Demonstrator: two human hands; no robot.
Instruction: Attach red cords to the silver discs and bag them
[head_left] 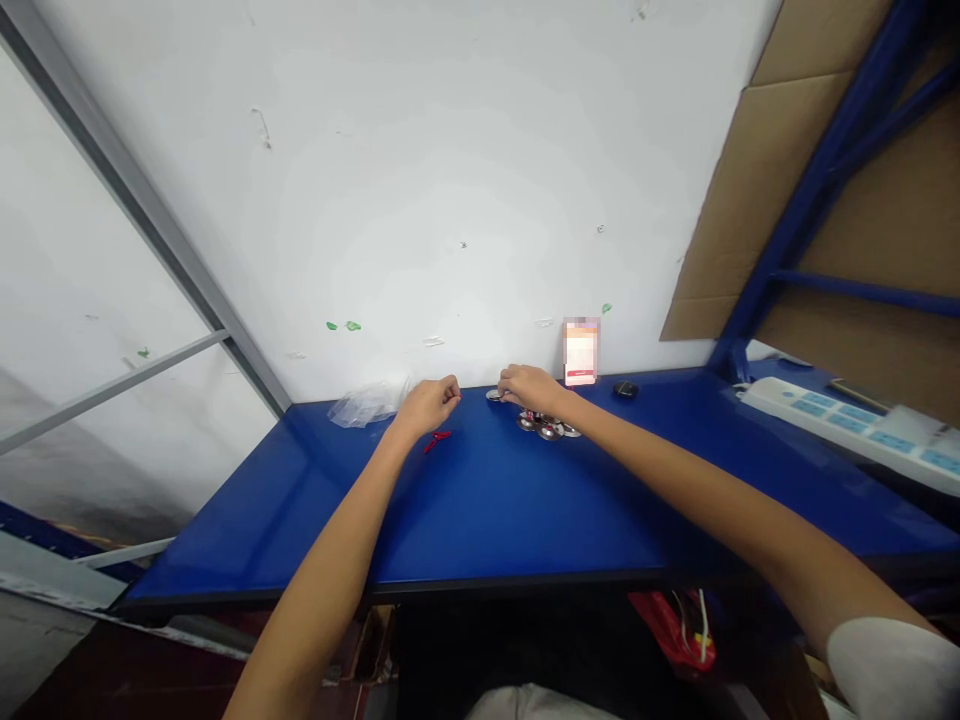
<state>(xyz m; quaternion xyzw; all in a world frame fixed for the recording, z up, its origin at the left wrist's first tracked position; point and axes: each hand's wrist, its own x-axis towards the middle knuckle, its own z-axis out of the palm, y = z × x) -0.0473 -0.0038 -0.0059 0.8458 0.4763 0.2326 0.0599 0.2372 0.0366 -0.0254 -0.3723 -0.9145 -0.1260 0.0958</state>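
My left hand [429,408] is above the back of the blue table [510,510], thumb and fingers pinched together. A speck of red shows at its fingertips, too small to name. My right hand [531,388] is closed at the edge of a shiny round metal disc [493,395] near the wall; its fingertips partly cover it. Several similar shiny discs [549,431] with red bits lie below my right wrist, partly hidden by the forearm. Small thin red pieces [437,440] lie on the table just right of my left wrist.
Clear plastic bags [367,403] lie at the back left. A phone [581,352] with a lit screen leans on the white wall, and a small black object [625,389] lies right of it. A white power strip [855,425] runs along the right side, by a blue metal frame [795,230].
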